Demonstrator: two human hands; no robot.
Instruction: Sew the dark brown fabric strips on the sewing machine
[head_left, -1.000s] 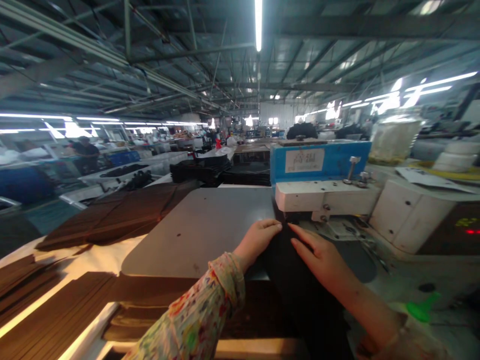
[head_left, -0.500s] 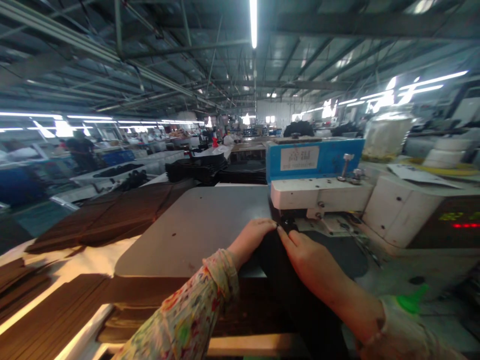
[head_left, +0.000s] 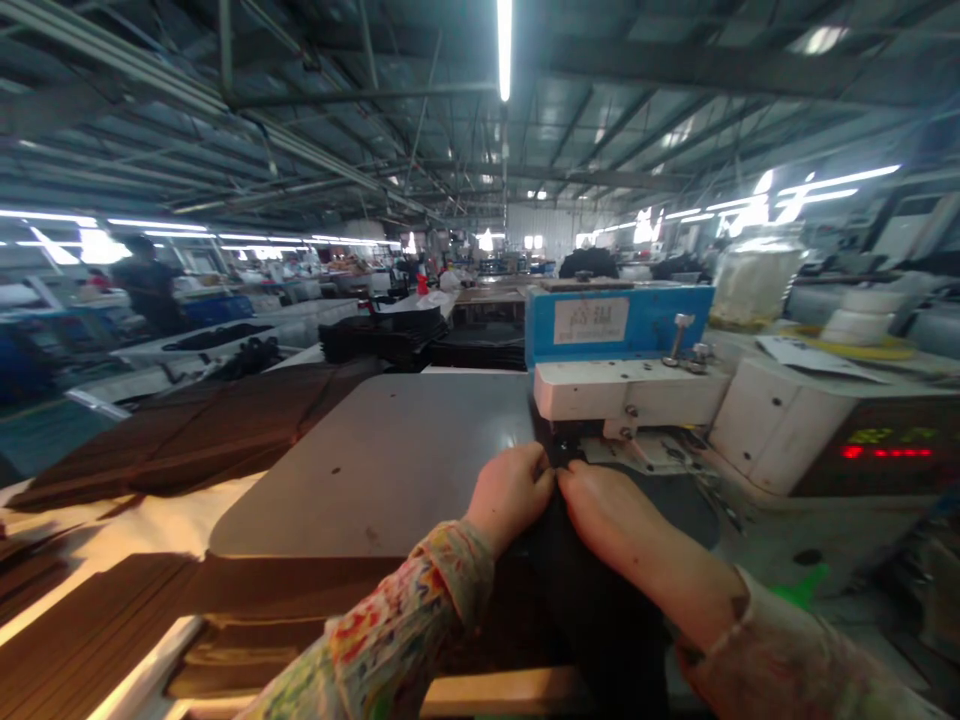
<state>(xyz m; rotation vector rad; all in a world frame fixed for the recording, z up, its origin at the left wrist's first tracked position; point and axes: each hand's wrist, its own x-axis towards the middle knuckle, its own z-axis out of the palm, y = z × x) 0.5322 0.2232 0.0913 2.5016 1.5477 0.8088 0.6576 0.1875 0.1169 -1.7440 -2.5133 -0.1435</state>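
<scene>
A long piece of black fabric [head_left: 585,610] hangs over the front edge of the metal plate [head_left: 405,440] and runs up under the head of the sewing machine [head_left: 630,390]. My left hand [head_left: 514,492] is closed on the fabric's left side, just in front of the machine's needle area. Close beside it, my right hand [head_left: 611,510] pinches the same fabric, fingers bent and nearly touching the left hand. The fabric's far end, beneath the machine head, is partly hidden by my fingers.
Stacks of dark fabric pieces [head_left: 187,420] lie on the left, with more black stacks [head_left: 382,340] behind the plate. A glass jar [head_left: 757,275] and a white spool [head_left: 862,315] stand on the machine at right, near its display panel [head_left: 885,450]. A person [head_left: 146,285] stands far left.
Both hands have curled from flatter, stretched fingers into tighter grips on the black fabric and drawn slightly back from the needle area. The view has shifted a little.
</scene>
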